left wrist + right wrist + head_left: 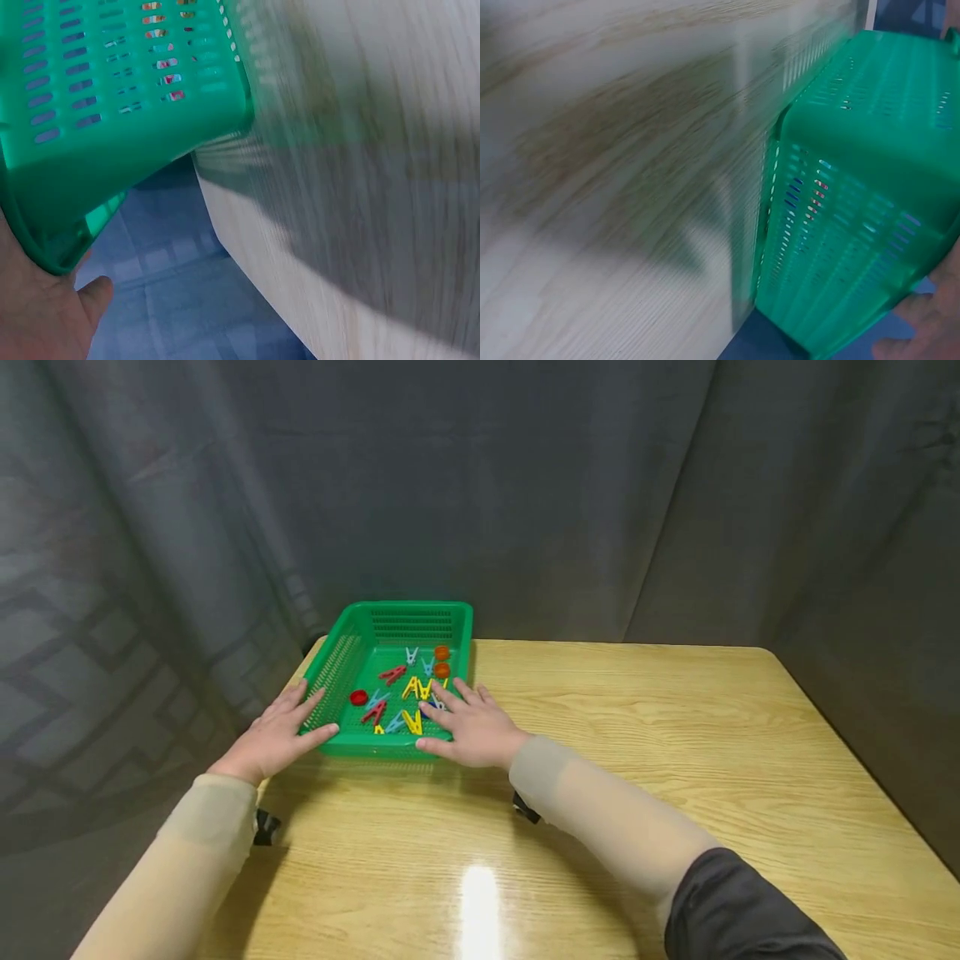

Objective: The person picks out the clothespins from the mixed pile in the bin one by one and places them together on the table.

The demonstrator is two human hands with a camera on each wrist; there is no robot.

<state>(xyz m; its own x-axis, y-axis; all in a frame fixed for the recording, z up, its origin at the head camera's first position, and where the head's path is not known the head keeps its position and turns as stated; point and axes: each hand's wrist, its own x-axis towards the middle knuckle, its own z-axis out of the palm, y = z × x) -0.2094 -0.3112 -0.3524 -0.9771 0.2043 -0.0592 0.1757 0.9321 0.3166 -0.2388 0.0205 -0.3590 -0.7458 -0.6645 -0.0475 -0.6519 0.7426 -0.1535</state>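
Basket (pixel 375 743) sat at left edge of table (pixel 637 735)

Left hand (pixel 276 735) and right hand (pixel 480 728) touched its near corners, fingers spread and fairly straight, neither visibly gripping. Good handling called for equal pressure on 2 sides, clips (pixel 393 673) undisturbed.

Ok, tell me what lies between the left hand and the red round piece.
In the head view, only the green basket shows there: its bare side and floor.

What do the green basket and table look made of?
Green basket: likely moulded plastic, slightly glossy; even colour and slotted walls suggest it.
Table: wood or wood-look laminate, smooth and glossy; it shows grain and a bright reflection.
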